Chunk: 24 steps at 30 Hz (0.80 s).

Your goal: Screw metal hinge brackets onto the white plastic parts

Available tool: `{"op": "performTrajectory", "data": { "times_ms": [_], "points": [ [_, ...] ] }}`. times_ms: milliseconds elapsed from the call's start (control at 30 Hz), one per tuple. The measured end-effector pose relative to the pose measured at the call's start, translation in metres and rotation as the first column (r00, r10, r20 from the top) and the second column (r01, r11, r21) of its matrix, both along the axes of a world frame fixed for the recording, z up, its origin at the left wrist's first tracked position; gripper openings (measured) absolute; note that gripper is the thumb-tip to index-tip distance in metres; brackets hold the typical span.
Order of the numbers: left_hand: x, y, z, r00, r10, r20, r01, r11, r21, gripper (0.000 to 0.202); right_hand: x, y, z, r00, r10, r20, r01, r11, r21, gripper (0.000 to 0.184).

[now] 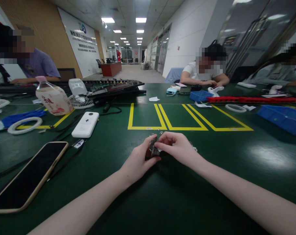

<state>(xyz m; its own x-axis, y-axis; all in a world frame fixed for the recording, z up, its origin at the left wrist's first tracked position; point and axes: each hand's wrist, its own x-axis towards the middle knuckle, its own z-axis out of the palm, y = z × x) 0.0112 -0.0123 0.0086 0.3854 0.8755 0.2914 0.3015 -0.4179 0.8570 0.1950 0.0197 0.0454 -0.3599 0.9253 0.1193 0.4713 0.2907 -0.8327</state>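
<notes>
Just short of the yellow tape frames, my two hands meet over the green table. My left hand [138, 160] is closed round a small dark metallic part [155, 150], thumb below and fingers above it. The fingertips of my right hand [176, 147] are pinched at the part's right side; whether they grip it or a smaller piece there is hidden. Several tiny metal rings [161, 133] lie on the table just beyond my fingers. Some small pale pieces [194, 148] show partly from behind my right hand.
On the left lie a phone [30, 176], a white power bank [85, 124] and a tape roll [25, 125], with a drink bottle [53, 98] behind. Yellow tape outlines [148, 128] mark the table ahead. Blue trays [282, 119] stand right. Other people sit across the table.
</notes>
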Motion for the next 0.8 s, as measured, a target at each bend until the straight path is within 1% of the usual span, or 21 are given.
{"op": "performTrajectory", "data": {
  "times_ms": [133, 233, 300, 367, 467, 533, 600, 667, 733, 800],
  "points": [
    [0.000, 0.000, -0.001, 1.000, 0.010, -0.022, -0.010, 1.000, 0.014, 0.068, 0.001, 0.002, 0.000, 0.998, 0.007, -0.063, -0.008, 1.000, -0.011, 0.038],
    [0.000, -0.001, -0.001, 1.000, 0.003, -0.031, -0.003, 1.000, 0.014, 0.077, 0.005, 0.005, 0.001, 0.991, 0.035, -0.129, -0.036, 0.999, -0.005, 0.036],
    [-0.001, -0.002, -0.001, 0.999, 0.001, -0.045, 0.000, 1.000, 0.028, 0.079, 0.006, 0.006, 0.001, 0.990, 0.051, -0.130, -0.050, 0.999, 0.013, 0.033],
    [-0.001, -0.002, -0.001, 0.998, 0.000, -0.057, 0.003, 0.999, 0.054, 0.075, 0.007, 0.005, 0.001, 0.996, 0.058, -0.073, -0.054, 0.997, 0.058, 0.030],
    [-0.002, -0.002, 0.001, 0.998, -0.017, -0.057, 0.022, 0.996, 0.085, 0.060, 0.008, 0.003, 0.000, 0.996, 0.067, 0.052, -0.074, 0.986, 0.150, 0.026],
    [-0.002, -0.001, 0.002, 0.999, -0.028, -0.036, 0.031, 0.996, 0.085, 0.051, 0.009, 0.002, -0.001, 0.989, 0.081, 0.121, -0.106, 0.969, 0.222, 0.024],
    [-0.002, 0.000, 0.003, 1.000, -0.028, -0.002, 0.028, 0.998, 0.062, 0.045, 0.011, 0.001, -0.002, 0.977, 0.105, 0.185, -0.159, 0.939, 0.304, 0.022],
    [-0.002, 0.001, 0.004, 0.999, -0.019, 0.046, 0.018, 1.000, 0.016, 0.044, 0.015, 0.002, -0.003, 0.955, 0.131, 0.264, -0.230, 0.892, 0.390, 0.021],
    [-0.002, 0.003, 0.004, 0.995, 0.006, 0.104, 0.000, 0.998, -0.055, 0.044, 0.022, 0.005, -0.005, 0.912, 0.163, 0.375, -0.338, 0.818, 0.466, 0.023],
    [-0.003, 0.004, 0.003, 0.986, 0.042, 0.160, -0.022, 0.992, -0.125, 0.046, 0.029, 0.010, -0.008, 0.854, 0.176, 0.491, -0.444, 0.737, 0.509, 0.032]
  ]
}}
